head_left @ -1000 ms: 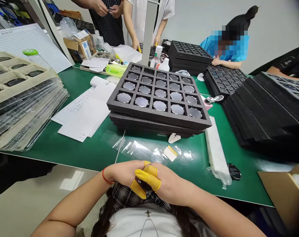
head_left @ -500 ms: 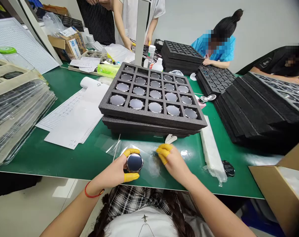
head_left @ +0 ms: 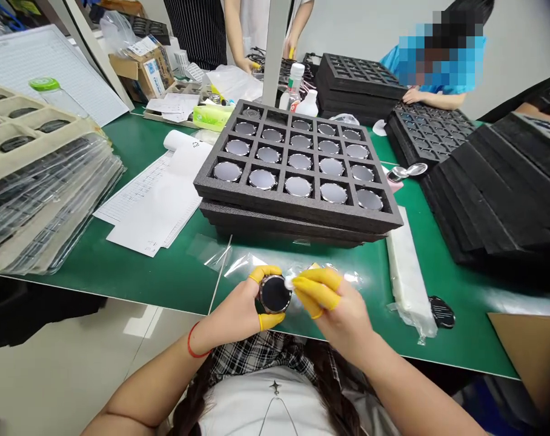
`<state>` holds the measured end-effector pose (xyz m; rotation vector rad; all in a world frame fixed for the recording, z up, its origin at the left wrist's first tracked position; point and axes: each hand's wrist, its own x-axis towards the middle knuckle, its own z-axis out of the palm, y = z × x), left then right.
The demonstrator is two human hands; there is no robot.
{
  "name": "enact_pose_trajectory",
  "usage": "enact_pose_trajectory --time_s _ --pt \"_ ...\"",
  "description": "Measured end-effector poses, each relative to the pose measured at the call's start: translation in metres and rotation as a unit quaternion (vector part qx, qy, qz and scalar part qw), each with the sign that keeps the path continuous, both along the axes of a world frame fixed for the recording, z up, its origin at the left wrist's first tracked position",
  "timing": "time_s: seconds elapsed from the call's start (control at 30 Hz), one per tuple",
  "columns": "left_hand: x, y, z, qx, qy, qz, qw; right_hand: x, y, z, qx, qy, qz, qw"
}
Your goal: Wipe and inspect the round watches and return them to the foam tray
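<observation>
Our left hand (head_left: pixel 238 307) clamps the watch head (head_left: pixel 276 295); our right hand (head_left: pixel 344 307) pinches a white wad (head_left: pixel 289 283) by the watch's far-right rim.

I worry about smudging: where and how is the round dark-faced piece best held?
Probably by the rim of the round piece, from the left, as the left hand does: its dark face looks up, and the right hand, pinching a white bit, occupies the right side.
</observation>
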<state>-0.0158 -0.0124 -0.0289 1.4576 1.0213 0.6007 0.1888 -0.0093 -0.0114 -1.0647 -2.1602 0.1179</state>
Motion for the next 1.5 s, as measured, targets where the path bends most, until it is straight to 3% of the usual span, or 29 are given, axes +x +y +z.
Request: enact_pose_trajectory --time_s 0.13,0.3,0.43,0.5,0.73,0.93,1.13,1.3,1.43,1.5 --pt "0.004 -0.002 0.005 0.015 0.005 -0.001 1.000 -0.033 -0.011 0.005 0.045 -0.003 0.003 0.999" --pt "-0.002 -0.002 0.006 0.012 0.017 0.015 1.000 -0.029 -0.026 -0.003 0.051 0.005 0.066 0.997" --pt "0.002 -0.004 0.008 -0.008 0.001 0.007 1.000 -0.018 -0.018 0.000 0.041 -0.018 -0.022 0.999" --pt "0.006 -0.004 0.010 -0.010 0.001 0.003 1.000 -0.017 -0.011 0.003 0.039 -0.027 -0.033 0.998" --pt "0.012 0.001 0.012 0.026 -0.013 -0.041 0.999 -0.021 -0.012 0.005 0.072 -0.035 0.050 0.996" --pt "0.011 0.001 0.012 0.009 -0.017 -0.046 0.999 -0.002 -0.013 0.008 0.054 -0.072 0.150 0.985" --pt "0.009 0.001 0.018 -0.043 -0.041 -0.061 0.996 0.021 -0.009 0.011 0.036 -0.085 0.194 0.977" --pt "0.009 0.001 0.021 -0.063 -0.058 -0.052 0.995 0.037 -0.004 0.007 0.031 -0.091 0.167 0.981" --pt "0.009 0.000 0.021 -0.072 -0.071 -0.055 0.993 0.039 -0.001 0.007 0.032 -0.014 0.054 0.998" --pt "0.009 -0.001 0.022 -0.078 -0.067 -0.065 0.993 0.034 -0.002 0.007 0.023 0.010 0.034 0.999"
